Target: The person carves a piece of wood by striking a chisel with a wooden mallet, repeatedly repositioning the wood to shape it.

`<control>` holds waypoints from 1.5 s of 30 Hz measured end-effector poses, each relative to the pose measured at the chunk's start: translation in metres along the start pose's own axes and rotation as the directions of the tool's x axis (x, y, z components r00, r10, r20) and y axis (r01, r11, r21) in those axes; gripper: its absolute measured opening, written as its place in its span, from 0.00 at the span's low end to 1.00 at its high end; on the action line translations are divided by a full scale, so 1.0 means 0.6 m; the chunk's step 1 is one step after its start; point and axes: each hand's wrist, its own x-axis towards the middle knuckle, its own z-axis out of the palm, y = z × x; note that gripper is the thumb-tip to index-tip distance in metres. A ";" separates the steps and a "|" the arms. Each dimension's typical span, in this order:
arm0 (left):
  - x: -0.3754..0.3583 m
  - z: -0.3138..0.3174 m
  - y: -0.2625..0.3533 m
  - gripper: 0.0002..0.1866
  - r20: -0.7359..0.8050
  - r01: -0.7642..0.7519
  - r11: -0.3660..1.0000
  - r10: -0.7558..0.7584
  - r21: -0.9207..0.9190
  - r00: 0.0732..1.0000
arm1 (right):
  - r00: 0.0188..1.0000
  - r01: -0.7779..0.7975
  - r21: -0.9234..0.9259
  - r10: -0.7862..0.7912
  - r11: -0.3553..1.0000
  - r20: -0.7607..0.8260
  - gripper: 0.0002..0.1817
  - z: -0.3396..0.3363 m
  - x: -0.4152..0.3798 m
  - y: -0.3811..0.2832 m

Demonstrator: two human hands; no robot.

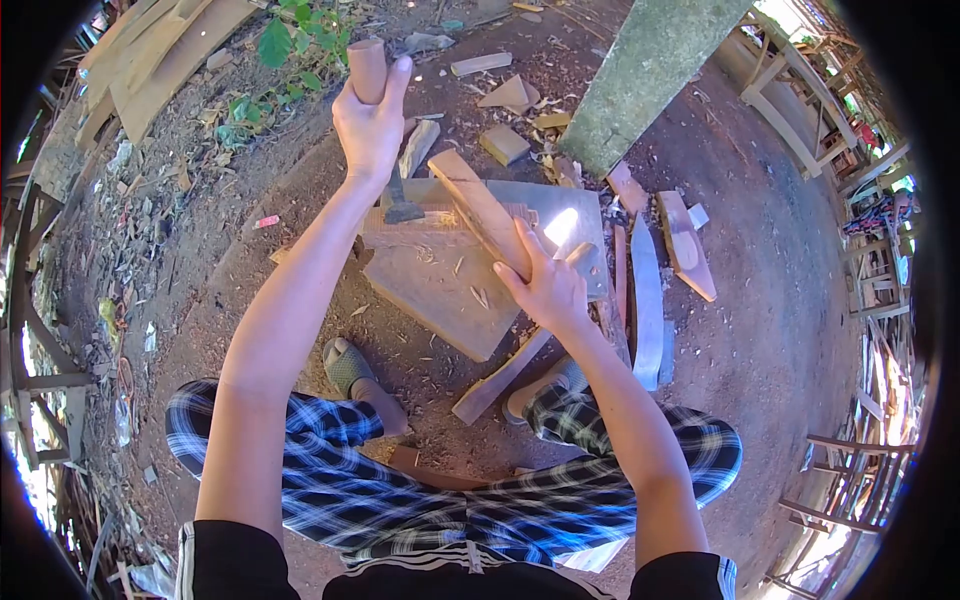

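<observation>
**Hatchet raised over a wood strip pinned to the block**

Nearest the camera, the person squats in checked trousers, sandalled feet planted just short of the flat chopping block [440,290], which serves as the landmark here. A long offcut [500,378] lies on the dirt between the feet, leaning in towards the block's near corner.

The right hand [548,288] sits at the block's near-right edge, fingers wrapped closed around the lower end of a narrow wooden strip [482,207]. The strip's long axis runs from that hand up and away to the left, slanting across the block's top face, its far end reaching to about the block's far edge. It appears to rest on the block, though the contact itself is hard to make out.

The left hand [372,120] is beyond the block's far-left side, lifted well clear of it and clenched on the wooden handle of a hatchet [385,140]. The handle sticks out above the fist; the dark head [403,211] hangs below it, just left of the strip's upper half and over the block's far edge. So the left hand is nearer the strip's free end, the right nearer its gripped end, and the head's fall would meet the strip well up from the holding fingers.

To the block's right lie several shaped wooden pieces [648,300], side by side on the ground; past its far edge, scattered chips, small blocks [504,144] and a leaning concrete post [655,75]. The block's left side is bare dirt.
</observation>
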 end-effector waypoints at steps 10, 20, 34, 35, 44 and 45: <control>0.018 0.023 -0.026 0.25 -0.014 0.033 0.977 -0.031 0.212 0.999 | 1.000 0.006 -0.003 -0.006 1.000 0.026 0.38 -0.005 0.002 -0.003; 0.039 0.000 -0.062 0.21 -0.068 0.117 0.976 -0.106 0.184 0.992 | 1.000 0.015 0.067 -0.017 0.998 0.018 0.40 0.009 0.009 0.015; 0.004 0.026 -0.032 0.19 0.009 0.014 0.972 -0.016 0.236 1.000 | 0.988 -0.106 0.860 0.151 0.499 0.034 0.37 -0.212 0.095 -0.076; -0.001 0.021 -0.017 0.18 -0.001 -0.015 0.949 0.017 0.314 1.000 | 0.989 0.084 0.835 0.060 0.543 -0.138 0.37 -0.253 0.107 -0.099; -0.026 0.020 0.007 0.16 0.064 -0.098 0.977 0.088 0.188 0.994 | 0.969 0.129 0.418 -0.204 0.899 0.141 0.42 -0.318 0.149 -0.162; -0.025 0.017 0.004 0.15 0.055 -0.043 0.977 0.032 0.210 0.998 | 0.971 0.227 0.409 -0.240 0.884 -0.019 0.43 -0.323 0.158 -0.157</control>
